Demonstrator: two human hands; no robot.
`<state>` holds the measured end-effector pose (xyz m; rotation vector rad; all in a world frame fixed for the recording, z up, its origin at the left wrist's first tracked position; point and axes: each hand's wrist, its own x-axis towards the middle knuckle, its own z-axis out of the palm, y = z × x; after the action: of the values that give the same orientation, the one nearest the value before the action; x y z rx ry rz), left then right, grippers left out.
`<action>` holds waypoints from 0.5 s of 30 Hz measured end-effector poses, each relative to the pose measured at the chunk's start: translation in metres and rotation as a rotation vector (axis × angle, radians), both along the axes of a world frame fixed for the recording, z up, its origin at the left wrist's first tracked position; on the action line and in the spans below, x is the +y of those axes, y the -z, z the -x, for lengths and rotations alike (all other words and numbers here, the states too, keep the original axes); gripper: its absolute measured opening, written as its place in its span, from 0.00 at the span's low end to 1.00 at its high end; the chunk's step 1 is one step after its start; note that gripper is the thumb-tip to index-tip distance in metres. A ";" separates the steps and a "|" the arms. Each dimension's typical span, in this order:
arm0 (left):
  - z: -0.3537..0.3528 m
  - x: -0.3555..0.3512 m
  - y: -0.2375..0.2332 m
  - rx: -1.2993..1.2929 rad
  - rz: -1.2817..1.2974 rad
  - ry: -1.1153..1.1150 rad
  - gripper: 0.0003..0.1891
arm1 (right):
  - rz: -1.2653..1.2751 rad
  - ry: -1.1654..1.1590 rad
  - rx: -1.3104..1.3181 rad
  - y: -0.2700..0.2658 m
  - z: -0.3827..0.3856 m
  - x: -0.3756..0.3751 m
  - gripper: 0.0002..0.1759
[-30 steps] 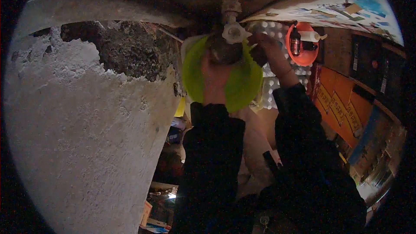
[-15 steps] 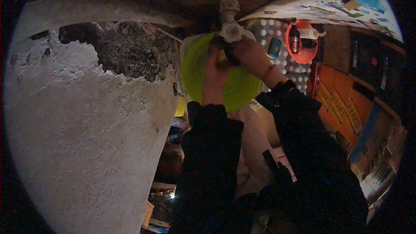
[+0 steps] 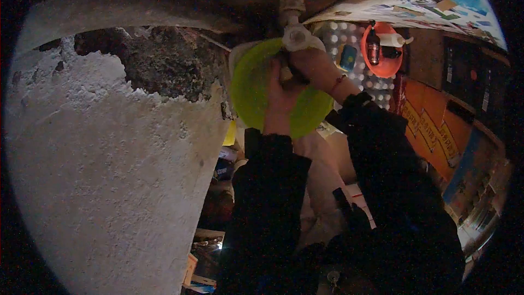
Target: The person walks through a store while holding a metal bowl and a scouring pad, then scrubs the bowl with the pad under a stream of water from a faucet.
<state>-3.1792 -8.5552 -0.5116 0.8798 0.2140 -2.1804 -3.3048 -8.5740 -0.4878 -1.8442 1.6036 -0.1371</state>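
Both hands are over a lime-green basin (image 3: 248, 90), right beneath a white plastic pipe fitting (image 3: 296, 37). My left hand (image 3: 280, 92) is bent with its thumb raised, curled against a small dark thing between the hands. My right hand (image 3: 316, 69) comes in from the right, its fingers closed around the same dark thing close under the fitting. The poor light and the fingers hide what this thing is. A thin band circles my right wrist.
On the right, a coral-coloured basin (image 3: 388, 65) holds a dark bottle (image 3: 373, 46) and a white bottle (image 3: 391, 40). A blue-and-yellow packet (image 3: 347, 58) lies beside it. Orange printed cardboard (image 3: 428, 120) stands at right; a peeling wall (image 3: 109, 147) rises at left.
The view has shifted slightly. My left hand has turned a little, and the dark thing that showed above its fingers is now more hidden. My right hand stays closed under the fitting.
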 end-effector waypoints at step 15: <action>-0.009 0.007 0.030 -0.057 0.002 -0.049 0.26 | 0.256 0.021 -0.627 0.032 0.002 0.015 0.09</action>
<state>-3.1698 -8.5479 -0.5412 0.9245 0.2036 -2.1073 -3.3066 -8.5585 -0.5199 -1.7250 1.1953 -0.8726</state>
